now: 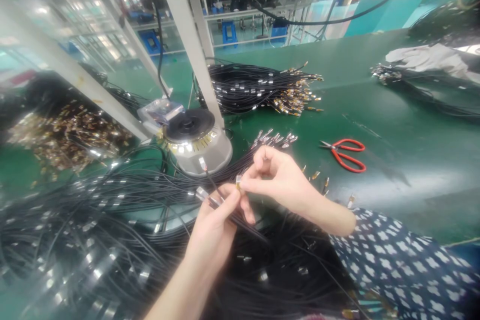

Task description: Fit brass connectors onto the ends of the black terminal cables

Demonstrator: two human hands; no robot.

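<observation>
Black cables with flat metal plugs are gripped in my left hand (217,215), in the middle of the view. One metal plug (202,193) sticks out to the left past its fingers, and another plug (203,163) rises above on its cable. Between the two hands is a small cable connector (238,180), silvery with a yellowish part. My right hand (275,175) pinches at this connector, touching the left fingertips. Just behind the hands stands a grey round-based dispenser (206,155) with a black disc on top and yellowish pieces around its rim.
Red-handled scissors (348,155) lie on the green table (378,120) to the right. A bundle of black cables (243,87) is behind the dispenser. More cables (93,190) spread along the left and front. White posts (187,25) rise nearby. Pale cloth (431,60) lies far right.
</observation>
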